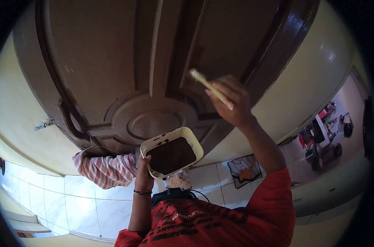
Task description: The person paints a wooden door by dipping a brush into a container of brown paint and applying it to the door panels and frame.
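Note:
My left hand (144, 171) is closed on the near left rim of a cream square container (198, 147), which holds dark brown liquid (172, 156). Above and to the right, my right hand (231, 99) grips a light-coloured brush (211, 88) by its handle, slightly blurred. The brush's far end points up and left, in front of a brown panelled door (96, 53). Whether its tip touches the door I cannot tell. The door has raised mouldings and an oval relief just beyond the container.
A striped cloth (104, 169) hangs left of the container, by the door's edge. A metal handle (45, 124) shows at the left. A dark-edged mat (244, 171) lies on the white tiled floor (82, 206). Kitchen items (319, 140) stand through an opening on the right.

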### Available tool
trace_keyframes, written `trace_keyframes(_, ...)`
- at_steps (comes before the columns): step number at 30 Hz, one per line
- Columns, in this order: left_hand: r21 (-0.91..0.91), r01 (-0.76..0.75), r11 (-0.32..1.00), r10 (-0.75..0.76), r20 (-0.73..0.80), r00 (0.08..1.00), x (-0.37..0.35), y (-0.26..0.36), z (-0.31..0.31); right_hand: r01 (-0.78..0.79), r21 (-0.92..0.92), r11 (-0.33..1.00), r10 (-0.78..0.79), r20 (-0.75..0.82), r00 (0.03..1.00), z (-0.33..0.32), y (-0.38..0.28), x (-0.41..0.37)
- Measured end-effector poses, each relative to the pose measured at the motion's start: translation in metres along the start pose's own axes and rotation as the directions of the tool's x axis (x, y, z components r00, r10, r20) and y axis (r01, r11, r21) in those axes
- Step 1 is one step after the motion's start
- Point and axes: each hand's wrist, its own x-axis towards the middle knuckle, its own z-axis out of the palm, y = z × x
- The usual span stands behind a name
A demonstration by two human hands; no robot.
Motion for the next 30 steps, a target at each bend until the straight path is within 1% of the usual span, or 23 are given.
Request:
trace_keyframes(1, -0.009, -0.013, 1.0, 0.013, -0.001, 1.0, -0.001, -0.001, 0.004, 0.03, -0.039, 0.999, -0.032, -0.046, 0.998, -0.006, 0.0, 0.01)
trace_keyframes(2, -0.018, -0.024, 1.0, 0.024, -0.003, 1.0, -0.002, -0.002, 0.005, 0.027, -0.035, 0.999, -0.029, -0.046, 0.999, -0.014, -0.002, 0.019)
trace_keyframes(4, -0.022, -0.007, 1.0, 0.007, -0.005, 1.0, -0.003, -0.008, 0.002, 0.084, -0.196, 0.977, -0.109, -0.122, 0.987, -0.027, -0.007, 0.032)
trace_keyframes(5, -0.029, 0.004, 1.0, -0.004, -0.001, 1.0, -0.001, -0.01, 0.0, 0.083, -0.194, 0.978, -0.108, -0.122, 0.987, -0.028, -0.005, 0.034)
trace_keyframes(7, -0.052, 0.025, 0.998, -0.026, -0.011, 1.0, -0.001, -0.014, -0.001, 0.157, -0.298, 0.942, -0.217, -0.178, 0.96, -0.029, -0.003, 0.035)
trace_keyframes(8, -0.074, 0.044, 0.996, -0.045, -0.017, 0.999, 0.0, -0.015, -0.002, 0.157, -0.296, 0.942, -0.215, -0.177, 0.96, -0.026, -0.002, 0.029)
trace_keyframes(10, -0.063, 0.037, 0.997, -0.038, -0.022, 0.999, -0.002, -0.014, 0.002, 0.208, -0.355, 0.911, -0.208, 0.039, 0.977, -0.011, -0.002, 0.004)
trace_keyframes(11, -0.052, 0.028, 0.998, -0.029, -0.023, 0.999, -0.002, -0.014, 0.004, 0.21, -0.353, 0.912, -0.21, 0.04, 0.977, -0.004, -0.005, -0.007)
trace_keyframes(13, -0.054, 0.041, 0.998, -0.041, -0.01, 0.999, -0.002, -0.012, 0.005, 0.157, -0.176, 0.972, -0.128, 0.165, 0.978, 0.008, -0.013, -0.029)
trace_keyframes(14, -0.054, 0.056, 0.997, -0.056, 0.006, 0.998, -0.002, -0.012, 0.006, 0.155, -0.175, 0.972, -0.126, 0.165, 0.978, 0.008, -0.016, -0.037)
trace_keyframes(16, -0.041, 0.053, 0.998, -0.052, 0.016, 0.998, -0.001, -0.012, 0.008, 0.066, -0.02, 0.998, -0.056, 0.304, 0.951, 0.008, -0.018, -0.046)
trace_keyframes(17, -0.03, 0.047, 0.998, -0.047, 0.027, 0.999, 0.0, -0.012, 0.009, 0.063, -0.023, 0.998, -0.053, 0.302, 0.952, 0.007, -0.018, -0.046)
trace_keyframes(19, -0.039, 0.053, 0.998, -0.052, 0.026, 0.998, 0.002, -0.012, 0.01, 0.043, -0.012, 0.999, -0.039, 0.233, 0.972, 0.004, -0.014, -0.04)
trace_keyframes(20, -0.053, 0.059, 0.997, -0.058, 0.023, 0.998, 0.002, -0.014, 0.01, 0.042, -0.015, 0.999, -0.037, 0.234, 0.972, 0.001, -0.009, -0.034)
trace_keyframes(22, -0.051, 0.06, 0.997, -0.059, 0.025, 0.998, 0.004, -0.015, 0.013, 0.095, -0.075, 0.993, -0.091, 0.054, 0.994, -0.005, 0.005, -0.016)
trace_keyframes(23, -0.048, 0.057, 0.997, -0.056, 0.024, 0.998, 0.005, -0.015, 0.014, 0.094, -0.076, 0.993, -0.09, 0.055, 0.994, -0.01, 0.007, -0.006)
trace_keyframes(25, -0.04, 0.065, 0.997, -0.064, 0.029, 0.998, 0.006, -0.018, 0.011, 0.153, -0.237, 0.96, -0.185, -0.123, 0.975, -0.023, 0.006, 0.014)
trace_keyframes(26, -0.033, 0.071, 0.997, -0.07, 0.034, 0.997, 0.007, -0.02, 0.008, 0.172, -0.264, 0.949, -0.219, -0.16, 0.963, -0.027, 0.006, 0.022)
trace_keyframes(27, -0.034, 0.071, 0.997, -0.07, 0.031, 0.997, 0.008, -0.021, 0.007, 0.172, -0.262, 0.95, -0.218, -0.158, 0.963, -0.027, 0.005, 0.021)
trace_keyframes(29, -0.061, 0.071, 0.996, -0.068, 0.045, 0.997, 0.009, -0.022, 0.007, 0.145, -0.288, 0.946, -0.183, -0.106, 0.977, -0.027, 0.002, 0.018)
trace_keyframes(30, -0.063, 0.071, 0.995, -0.068, 0.041, 0.997, 0.009, -0.023, 0.005, 0.162, -0.308, 0.937, -0.179, -0.028, 0.983, -0.02, 0.001, 0.009)
